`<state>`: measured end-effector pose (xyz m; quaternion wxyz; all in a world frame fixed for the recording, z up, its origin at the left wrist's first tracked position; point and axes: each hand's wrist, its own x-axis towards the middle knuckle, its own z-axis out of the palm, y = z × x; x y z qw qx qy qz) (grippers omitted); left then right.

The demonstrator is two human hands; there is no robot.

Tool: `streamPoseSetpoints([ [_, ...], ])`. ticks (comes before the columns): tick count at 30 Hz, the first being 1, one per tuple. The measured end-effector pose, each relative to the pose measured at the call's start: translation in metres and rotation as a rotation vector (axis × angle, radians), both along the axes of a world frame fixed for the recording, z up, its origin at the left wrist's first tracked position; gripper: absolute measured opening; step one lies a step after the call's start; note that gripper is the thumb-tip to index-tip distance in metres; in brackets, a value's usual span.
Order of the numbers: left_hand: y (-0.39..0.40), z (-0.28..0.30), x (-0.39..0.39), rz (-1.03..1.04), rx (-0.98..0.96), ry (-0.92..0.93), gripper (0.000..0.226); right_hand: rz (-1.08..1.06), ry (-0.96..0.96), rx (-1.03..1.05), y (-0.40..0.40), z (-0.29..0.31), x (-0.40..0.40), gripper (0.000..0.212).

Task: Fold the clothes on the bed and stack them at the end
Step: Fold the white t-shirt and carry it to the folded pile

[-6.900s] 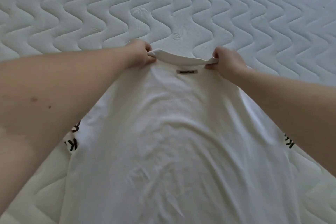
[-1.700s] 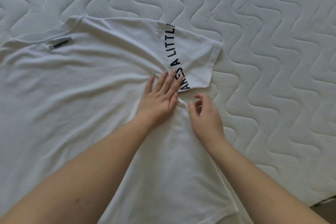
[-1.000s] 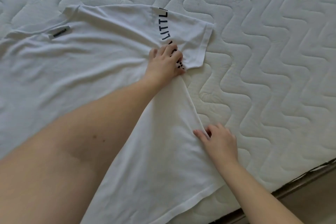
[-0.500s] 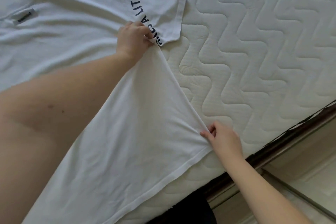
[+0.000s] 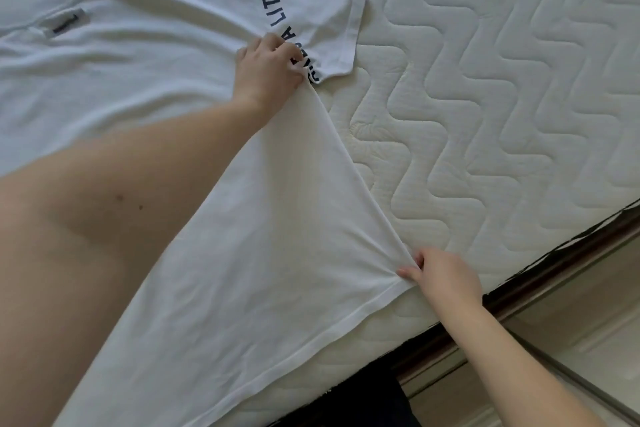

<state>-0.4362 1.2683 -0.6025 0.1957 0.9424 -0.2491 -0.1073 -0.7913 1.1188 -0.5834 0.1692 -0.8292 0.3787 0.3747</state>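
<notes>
White T-shirt (image 5: 277,253) is lying spread on the quilted mattress (image 5: 502,97), back side up, neck label (image 5: 67,23) showing at upper left. The right-hand sleeve (image 5: 311,14) is lying flat on the mattress, carrying curved dark lettering (image 5: 277,4) that reads partly as "A LITTL"; the rest of the print is hidden under the hand or cut off.

Left hand (image 5: 268,75) is gripping the shirt at the armpit, just where the sleeve meets the side seam; fingers are curled over and bunching the fabric, knuckles up. Fingertips are covering part of the lettering.

Right hand (image 5: 443,276) is pinching the shirt's lower side corner near the hem (image 5: 311,340); thumb and fingers are closed on the cloth, with small creases radiating from the pinch point. The side edge between the two hands is running as a taut, straight line, lifted slightly off the mattress.

The hem is lying close to the mattress edge. Beyond that edge, a dark bed frame strip (image 5: 554,264) and pale floor (image 5: 571,340) are showing at lower right. No containers are in view.
</notes>
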Motion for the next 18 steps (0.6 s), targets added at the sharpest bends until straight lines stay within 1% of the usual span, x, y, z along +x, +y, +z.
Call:
streamPoseSetpoints([
  [2,0.014,0.005,-0.006,-0.009,-0.034,-0.003,0.036,0.013,-0.020,-0.018,-0.002,0.003,0.003,0.027],
  [5,0.040,0.006,-0.019,-0.028,-0.027,-0.015,0.037,0.049,-0.030,-0.001,0.002,0.006,0.004,0.022],
  [8,0.059,0.003,-0.041,-0.062,-0.009,-0.018,0.039,0.145,-0.075,-0.038,0.009,0.009,0.001,0.024],
  [10,0.062,0.002,-0.062,-0.100,-0.009,-0.016,0.040,0.156,-0.093,-0.059,0.012,0.011,-0.002,0.025],
  [13,0.052,-0.001,-0.101,-0.259,-0.036,-0.058,0.040,0.065,-0.144,-0.022,0.015,0.012,-0.007,0.020],
  [16,0.031,-0.005,-0.137,-0.466,-0.056,-0.088,0.041,-0.005,-0.122,0.027,0.011,0.010,-0.013,0.016],
  [18,0.015,-0.009,-0.153,-0.597,-0.059,-0.074,0.039,-0.096,-0.193,0.092,0.008,0.009,-0.023,0.019],
])
